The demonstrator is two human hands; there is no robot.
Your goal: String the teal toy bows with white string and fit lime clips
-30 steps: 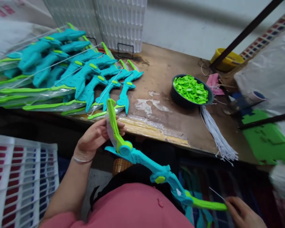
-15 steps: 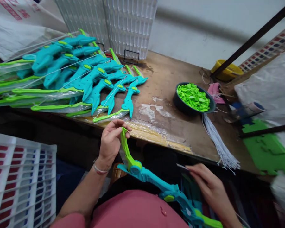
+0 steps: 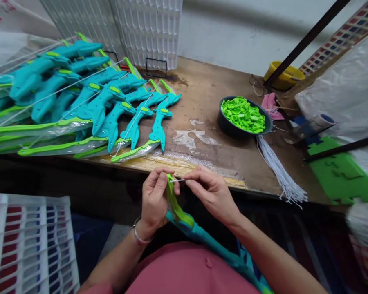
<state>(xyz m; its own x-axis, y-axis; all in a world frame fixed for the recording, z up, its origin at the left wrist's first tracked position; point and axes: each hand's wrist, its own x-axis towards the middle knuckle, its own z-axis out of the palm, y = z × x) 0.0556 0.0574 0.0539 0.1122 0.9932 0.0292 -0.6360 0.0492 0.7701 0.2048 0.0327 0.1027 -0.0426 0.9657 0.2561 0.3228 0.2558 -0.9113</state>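
My left hand [image 3: 155,196] is closed around the green limb tip of a toy bow [image 3: 199,234], whose teal body slants down to the right across my lap. Between the thumb and fingers of my right hand [image 3: 210,192] is pinched a white string [image 3: 178,180], its end reaching the green tip. Whether the string passes through the tip I cannot tell. The bow's lower end is partly hidden by my right forearm. On the table's left side lies a pile of similar teal and green toy bows [image 3: 101,98], several with white strings.
A dark bowl [image 3: 233,131] of small green plastic pieces stands on the wooden table [image 3: 199,85]. Beside it, a bundle of white strings [image 3: 276,171] hangs over the edge. A white plastic crate [image 3: 33,241] is at lower left; a dark metal bar [image 3: 306,45] slants at right.
My right hand has moved up and left, bringing the white string to the green tip in my left hand. My left hand keeps its hold. The view has shifted slightly.
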